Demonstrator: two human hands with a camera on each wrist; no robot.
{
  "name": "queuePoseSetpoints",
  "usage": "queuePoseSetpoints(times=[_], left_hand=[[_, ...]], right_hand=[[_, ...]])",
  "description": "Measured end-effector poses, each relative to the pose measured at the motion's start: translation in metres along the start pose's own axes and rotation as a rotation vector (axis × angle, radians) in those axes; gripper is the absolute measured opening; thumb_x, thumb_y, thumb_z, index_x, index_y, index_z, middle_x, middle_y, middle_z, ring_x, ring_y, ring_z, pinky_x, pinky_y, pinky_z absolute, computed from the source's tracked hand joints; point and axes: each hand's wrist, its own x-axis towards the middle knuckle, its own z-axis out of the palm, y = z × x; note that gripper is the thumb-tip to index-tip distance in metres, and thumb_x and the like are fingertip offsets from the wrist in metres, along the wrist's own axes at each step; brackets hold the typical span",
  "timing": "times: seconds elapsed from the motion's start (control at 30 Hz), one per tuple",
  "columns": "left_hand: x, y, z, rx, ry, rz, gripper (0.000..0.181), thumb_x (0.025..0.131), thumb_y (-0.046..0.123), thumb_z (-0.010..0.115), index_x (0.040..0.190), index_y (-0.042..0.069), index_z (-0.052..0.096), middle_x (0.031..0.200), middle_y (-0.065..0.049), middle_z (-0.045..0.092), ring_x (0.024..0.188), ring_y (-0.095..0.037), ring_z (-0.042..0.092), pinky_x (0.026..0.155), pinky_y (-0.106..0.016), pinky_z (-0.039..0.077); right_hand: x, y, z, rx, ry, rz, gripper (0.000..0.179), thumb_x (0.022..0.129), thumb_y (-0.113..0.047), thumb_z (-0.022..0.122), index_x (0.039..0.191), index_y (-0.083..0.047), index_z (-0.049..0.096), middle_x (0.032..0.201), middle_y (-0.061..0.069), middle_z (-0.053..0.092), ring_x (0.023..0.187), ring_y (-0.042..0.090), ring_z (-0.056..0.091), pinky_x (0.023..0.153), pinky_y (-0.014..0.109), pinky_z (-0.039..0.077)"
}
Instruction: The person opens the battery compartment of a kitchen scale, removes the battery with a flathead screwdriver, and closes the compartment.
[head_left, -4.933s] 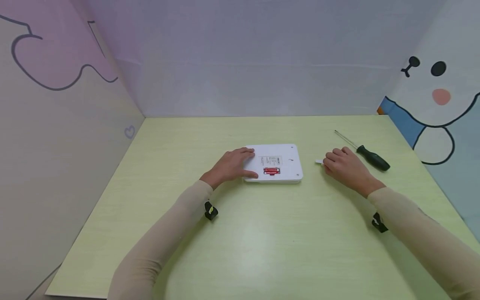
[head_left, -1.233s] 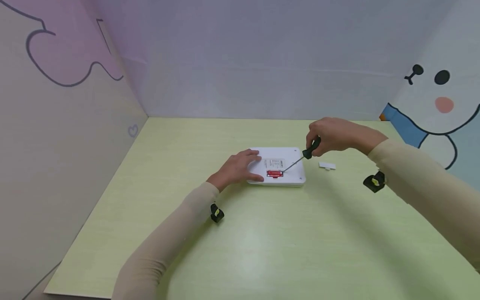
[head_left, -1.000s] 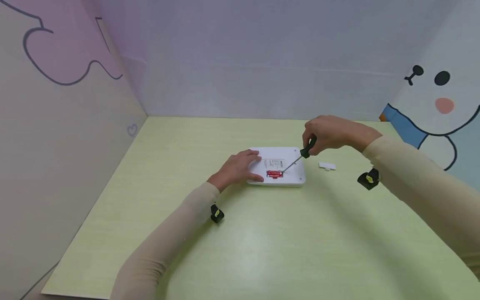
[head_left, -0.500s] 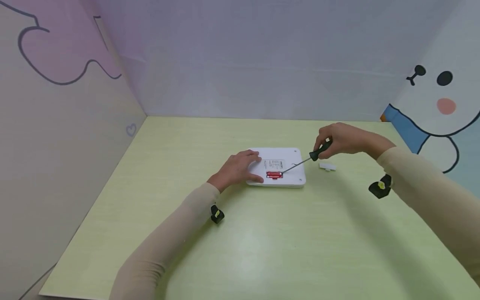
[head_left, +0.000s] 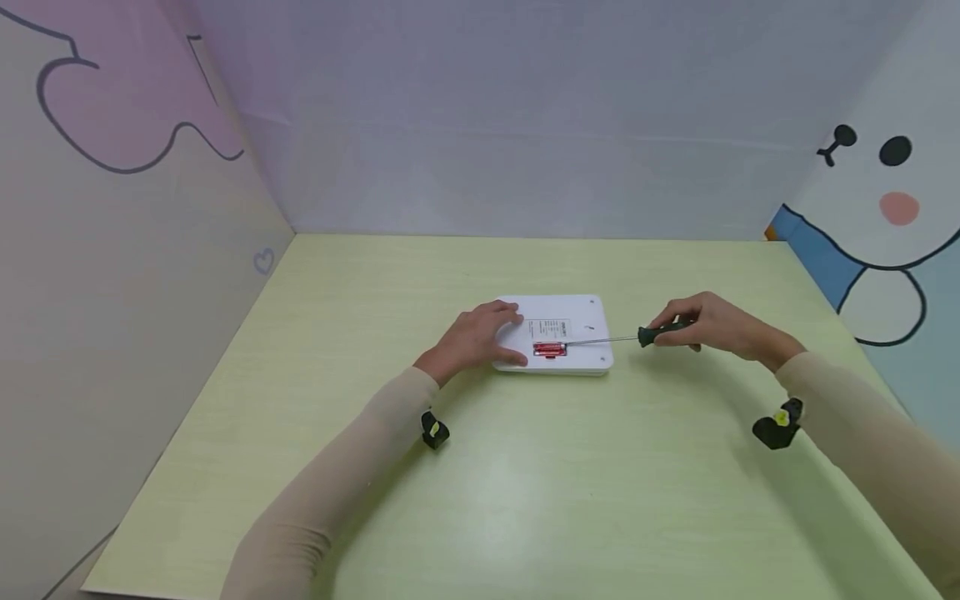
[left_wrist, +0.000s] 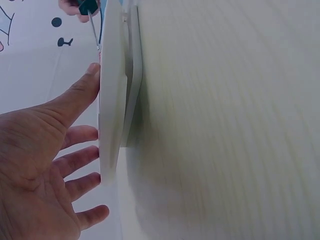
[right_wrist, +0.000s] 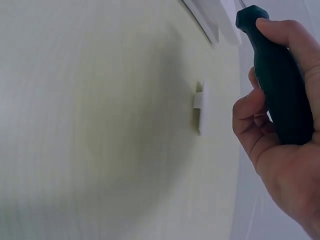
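Right hand (head_left: 711,323), now lower, grips a screwdriver (head_left: 647,337); splayed left hand (head_left: 474,337) touches white device (head_left: 582,319).

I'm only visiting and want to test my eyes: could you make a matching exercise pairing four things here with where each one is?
Things:
1. screwdriver with a dark green handle and metal shaft
2. red cylindrical batteries
3. flat white rectangular device
4. small white tabbed cover piece

Places:
A. in an open recess
B. lying on the pale green table, apart from the others
C. gripped by the right hand
D. touched by the left hand

Pairs: 1-C, 2-A, 3-D, 4-B
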Motion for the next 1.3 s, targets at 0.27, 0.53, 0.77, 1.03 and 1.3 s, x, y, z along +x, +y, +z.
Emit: queuePoseSetpoints(times=[0.27,0.53,0.77,1.03,1.3], left_hand=[[0.0,0.001,0.0,-0.02,-0.014,-0.001,0.082,0.078,0.055,0.076,0.145,0.018,0.048,0.157,-0.001,0.036,0.147,-0.023,0.03,0.116,-0.048,0.03],[-0.001,0.0,0.001,-0.028,0.0,-0.007,0.081,0.078,0.054,0.076,0.144,0.018,0.049,0.157,0.002,0.036,0.147,-0.021,0.029,0.117,-0.047,0.029],[-0.002,0.002,0.0,-0.05,-0.012,-0.016,0.08,0.078,0.053,0.077,0.145,0.018,0.049,0.158,0.002,0.035,0.147,-0.021,0.028,0.118,-0.046,0.028],[-0.003,0.0,-0.002,-0.057,-0.012,-0.021,0.08,0.078,0.052,0.078,0.144,0.017,0.05,0.157,0.002,0.036,0.147,-0.021,0.029,0.118,-0.046,0.027],[-0.001,0.0,-0.001,-0.047,-0.018,-0.014,0.079,0.079,0.053,0.076,0.145,0.018,0.048,0.158,0.002,0.035,0.148,-0.02,0.028,0.118,-0.046,0.028]], right_hand=[[-0.014,0.025,0.021,0.136,0.04,0.034,0.035,0.091,-0.028,0.07,0.117,-0.005,0.068,0.093,0.016,0.061,0.064,0.019,0.052,0.06,0.035,0.047],[-0.017,0.026,0.031,0.212,0.064,0.067,0.037,0.092,-0.028,0.069,0.118,-0.002,0.067,0.097,0.012,0.06,0.069,0.019,0.052,0.06,0.033,0.049],[-0.019,0.029,0.036,0.249,0.076,0.082,0.039,0.092,-0.026,0.069,0.12,0.001,0.065,0.098,0.007,0.062,0.071,0.018,0.054,0.06,0.032,0.049],[-0.022,0.029,0.035,0.195,0.086,0.072,0.039,0.091,-0.028,0.07,0.12,-0.003,0.067,0.098,0.009,0.06,0.071,0.019,0.054,0.06,0.031,0.048],[-0.028,0.011,0.016,0.065,0.074,0.02,0.033,0.09,-0.028,0.071,0.116,-0.007,0.068,0.093,0.009,0.062,0.062,0.019,0.052,0.056,0.035,0.047]])
